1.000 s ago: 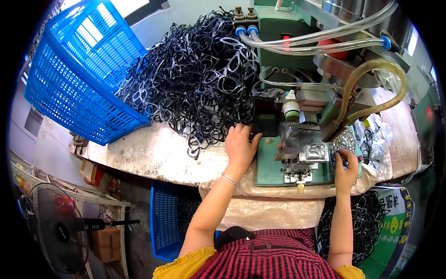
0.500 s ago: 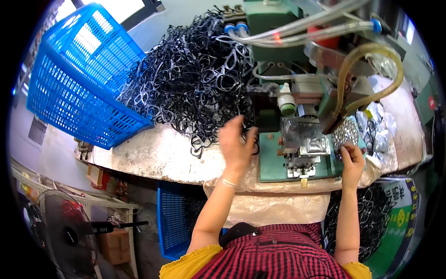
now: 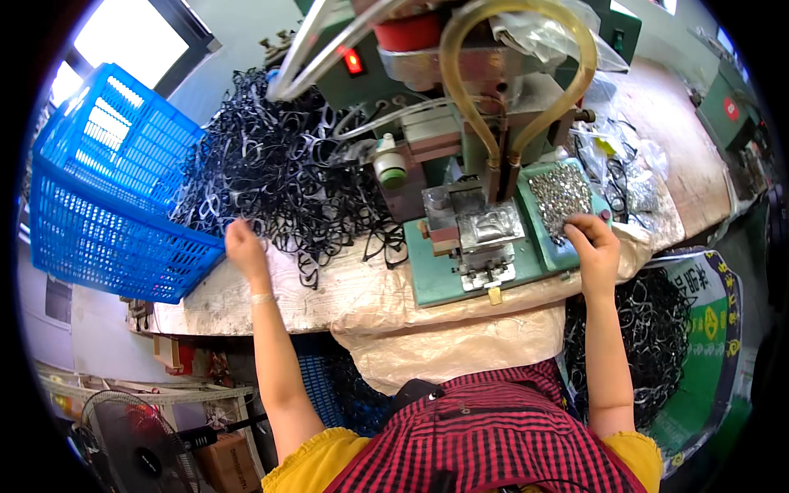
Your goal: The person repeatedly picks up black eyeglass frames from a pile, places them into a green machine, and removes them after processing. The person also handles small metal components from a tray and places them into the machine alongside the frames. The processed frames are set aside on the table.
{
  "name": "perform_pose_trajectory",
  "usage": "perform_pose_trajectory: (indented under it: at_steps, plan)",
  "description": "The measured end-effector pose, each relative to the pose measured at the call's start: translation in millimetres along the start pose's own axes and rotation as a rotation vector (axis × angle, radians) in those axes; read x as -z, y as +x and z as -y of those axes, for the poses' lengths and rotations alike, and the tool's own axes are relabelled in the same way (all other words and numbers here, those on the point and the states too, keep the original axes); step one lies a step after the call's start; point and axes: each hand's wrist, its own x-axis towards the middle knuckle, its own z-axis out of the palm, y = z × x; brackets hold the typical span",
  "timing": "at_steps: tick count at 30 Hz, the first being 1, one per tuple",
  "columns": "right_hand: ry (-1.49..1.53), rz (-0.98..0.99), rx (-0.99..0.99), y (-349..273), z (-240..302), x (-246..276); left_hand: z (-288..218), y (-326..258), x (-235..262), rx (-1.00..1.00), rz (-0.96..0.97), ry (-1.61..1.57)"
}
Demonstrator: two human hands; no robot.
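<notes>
My left hand [image 3: 246, 251] is closed, fingers curled, at the lower left edge of a big heap of black looped straps [image 3: 279, 156], close to the blue basket. Whatever its fingertips hold is hidden. My right hand [image 3: 595, 244] has thumb and forefinger brought together at the near edge of a heap of small shiny metal pieces [image 3: 560, 193]. These lie in a green tray [image 3: 552, 256] on the right of the machine; anything in that pinch is too small to name. Between my hands stands the green bench machine [image 3: 436, 275], with a metal fixture [image 3: 488, 234] at its front.
A tilted blue basket [image 3: 115, 234] stands left of the heap. Yellowish tubing [image 3: 450, 62] loops over the machine. Clear plastic bags [image 3: 645, 172] lie to the right. Below the table are a sack of black straps [image 3: 637, 345], another blue basket [image 3: 319, 382] and a fan [image 3: 136, 448].
My left hand has moved left, from beside the machine to the heap's edge near the basket, and its fingers have closed. My right hand stays at the metal pieces. The view has turned rightward.
</notes>
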Motion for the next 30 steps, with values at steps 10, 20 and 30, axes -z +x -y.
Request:
perform_pose_trajectory:
  at_steps: [10, 20, 30]
  plan:
    - [-0.099, -0.019, 0.083, 21, 1, 4, -343, -134, 65, 0.941, 1.349, -1.549]
    - [-0.155, -0.199, 0.107, 57, -11, 35, -384, -132, 36, 1.442, 1.533, -1.77]
    - [-0.953, 0.157, 0.745, 41, -9, -23, -374, -144, 28, 1.24, 1.594, -1.713]
